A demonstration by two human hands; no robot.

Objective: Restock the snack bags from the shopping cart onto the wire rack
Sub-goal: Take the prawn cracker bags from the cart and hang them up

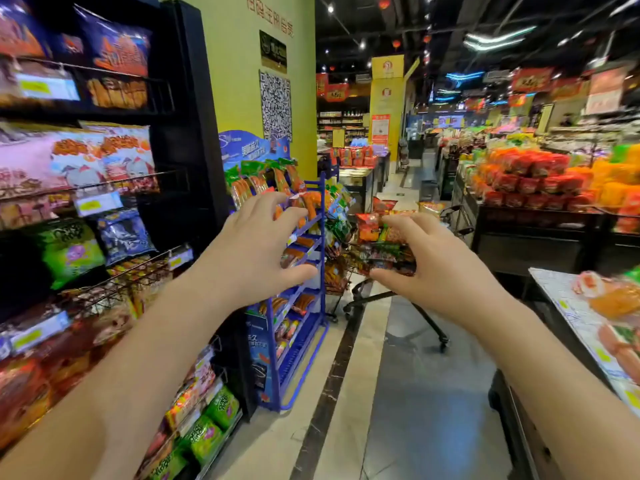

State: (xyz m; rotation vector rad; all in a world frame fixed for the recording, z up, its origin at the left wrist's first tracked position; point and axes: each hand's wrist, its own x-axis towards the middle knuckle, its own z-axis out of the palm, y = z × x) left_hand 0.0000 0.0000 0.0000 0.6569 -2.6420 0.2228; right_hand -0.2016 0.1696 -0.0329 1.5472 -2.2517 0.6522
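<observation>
two bare hands [256, 244] [440, 258], fingers spread and empty, reach toward glossy crinkled snack bags [377, 230].

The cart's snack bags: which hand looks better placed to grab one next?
Right, probably. The right hand reaches, open and empty, in line with the bags in the cart; the left hand lines up with the blue rack.

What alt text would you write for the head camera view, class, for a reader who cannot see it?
Two bare hands, the left hand and right hand, reach forward empty with fingers spread toward a shopping cart piled with snack bags in a supermarket aisle. A blue wire rack of packets stands left of the cart, with dark shelves of snacks further left.
</observation>
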